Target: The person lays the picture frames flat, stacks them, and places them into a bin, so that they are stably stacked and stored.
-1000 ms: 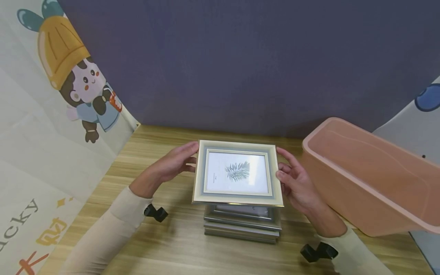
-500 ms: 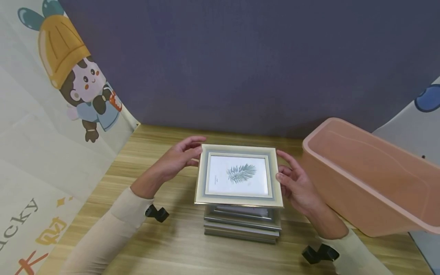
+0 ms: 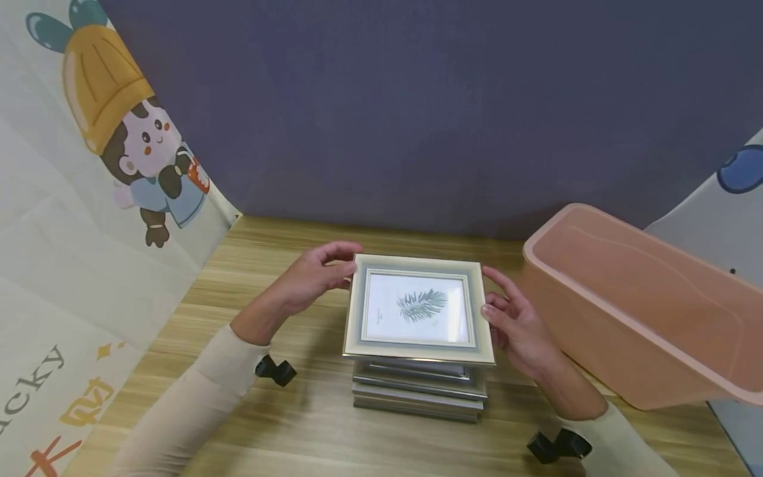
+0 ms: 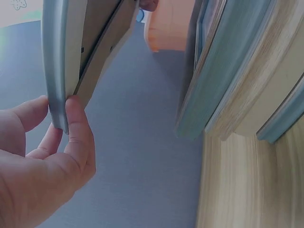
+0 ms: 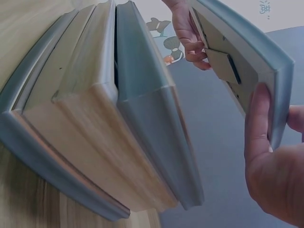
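A cream and grey-blue picture frame [image 3: 419, 309] with a leaf print lies face up between my hands, above a stack of picture frames [image 3: 417, 391]. At its left edge, my left hand [image 3: 311, 279] pinches the frame between thumb and fingers; the left wrist view shows the thumb on the outer side and fingertips [image 4: 74, 107] underneath. My right hand [image 3: 523, 326] grips the opposite edge. From the right wrist side, the held frame's back [image 5: 221, 64] shows a stand flap, and a gap separates it from the stacked frames [image 5: 142, 104].
An open pink plastic bin [image 3: 632, 331] stands on the wooden table [image 3: 286, 411] to the right of the stack. A dark blue-grey panel [image 3: 417, 119] rises behind. On the left hangs a pale sheet [image 3: 53, 245] printed with a cartoon figure.
The held frame has shifted slightly right and toward me, staying over the stack. My left hand has altered its grip, with the thumb now on the frame's left edge.
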`<action>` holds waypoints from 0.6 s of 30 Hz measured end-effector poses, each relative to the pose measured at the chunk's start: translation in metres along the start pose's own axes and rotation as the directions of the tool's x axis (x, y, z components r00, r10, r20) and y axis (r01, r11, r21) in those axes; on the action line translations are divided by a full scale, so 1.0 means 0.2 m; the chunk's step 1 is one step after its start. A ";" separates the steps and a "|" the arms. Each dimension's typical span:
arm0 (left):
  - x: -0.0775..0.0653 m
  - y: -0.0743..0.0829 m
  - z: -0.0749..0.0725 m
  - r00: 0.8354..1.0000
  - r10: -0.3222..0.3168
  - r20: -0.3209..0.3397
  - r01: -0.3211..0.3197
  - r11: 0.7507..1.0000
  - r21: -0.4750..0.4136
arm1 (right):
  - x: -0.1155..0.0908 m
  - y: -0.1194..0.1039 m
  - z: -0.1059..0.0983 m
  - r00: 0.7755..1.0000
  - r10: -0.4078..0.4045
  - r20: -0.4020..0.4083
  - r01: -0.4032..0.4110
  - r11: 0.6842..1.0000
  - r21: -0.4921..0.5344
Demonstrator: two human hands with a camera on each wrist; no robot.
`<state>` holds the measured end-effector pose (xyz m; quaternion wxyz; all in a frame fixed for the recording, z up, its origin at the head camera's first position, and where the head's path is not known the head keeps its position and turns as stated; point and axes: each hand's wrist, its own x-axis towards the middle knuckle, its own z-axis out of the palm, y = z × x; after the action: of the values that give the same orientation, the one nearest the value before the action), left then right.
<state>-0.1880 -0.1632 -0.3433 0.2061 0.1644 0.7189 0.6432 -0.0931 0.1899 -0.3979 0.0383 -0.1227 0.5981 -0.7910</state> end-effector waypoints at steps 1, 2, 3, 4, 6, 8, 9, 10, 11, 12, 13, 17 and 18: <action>0.00 0.00 0.00 1.000 0.000 0.005 0.000 1.000 -0.005 | 0.00 0.00 0.00 1.000 0.004 -0.004 -0.004 1.000 -0.002; 0.00 0.00 0.00 1.000 0.000 0.009 0.000 1.000 -0.014 | -0.01 0.00 -0.01 1.000 0.011 -0.010 -0.011 1.000 -0.008; 0.00 -0.01 0.01 1.000 -0.001 0.012 0.001 1.000 -0.017 | -0.01 0.00 -0.01 1.000 0.023 -0.017 -0.024 1.000 -0.016; 0.01 -0.01 0.01 1.000 -0.002 0.015 0.002 1.000 -0.020 | -0.01 0.00 -0.01 0.999 0.041 -0.023 -0.042 0.999 -0.024; 0.01 -0.03 0.01 1.000 -0.010 0.018 0.010 1.000 -0.028 | -0.02 0.00 -0.02 0.996 0.088 -0.031 -0.089 0.995 -0.043; 0.01 -0.04 0.02 1.000 -0.021 0.020 0.022 0.999 -0.031 | -0.03 -0.01 -0.02 0.989 0.146 -0.039 -0.148 0.987 -0.065; 0.02 -0.05 0.02 0.999 -0.025 0.023 0.026 0.999 -0.029 | -0.03 -0.01 -0.02 0.984 0.174 -0.043 -0.177 0.981 -0.080; 0.02 -0.06 0.03 0.999 -0.029 0.026 0.030 0.999 -0.027 | -0.04 -0.01 -0.03 0.979 0.200 -0.046 -0.204 0.975 -0.090; 0.02 -0.07 0.03 0.999 -0.035 0.026 0.035 0.999 -0.021 | -0.04 -0.01 -0.03 0.974 0.222 -0.048 -0.226 0.968 -0.105; 0.03 -0.07 0.03 0.999 -0.040 0.028 0.040 0.999 -0.017 | -0.04 -0.01 -0.03 0.968 0.243 -0.055 -0.248 0.961 -0.124; 0.03 -0.08 0.04 0.999 -0.046 0.029 0.046 0.999 -0.011 | -0.05 -0.01 -0.03 0.963 0.260 -0.066 -0.267 0.952 -0.148; 0.04 -0.10 0.05 0.997 -0.068 0.037 0.068 0.998 0.006 | -0.06 -0.02 -0.04 0.949 0.300 -0.101 -0.316 0.919 -0.235; 0.04 -0.11 0.05 0.996 -0.074 0.039 0.074 0.997 0.004 | -0.07 -0.02 -0.04 0.945 0.307 -0.110 -0.325 0.910 -0.256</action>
<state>-0.1890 -0.1525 -0.3661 0.2436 0.1502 0.7211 0.6309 -0.0816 0.2021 -0.3973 0.1284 -0.0016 0.7134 -0.6889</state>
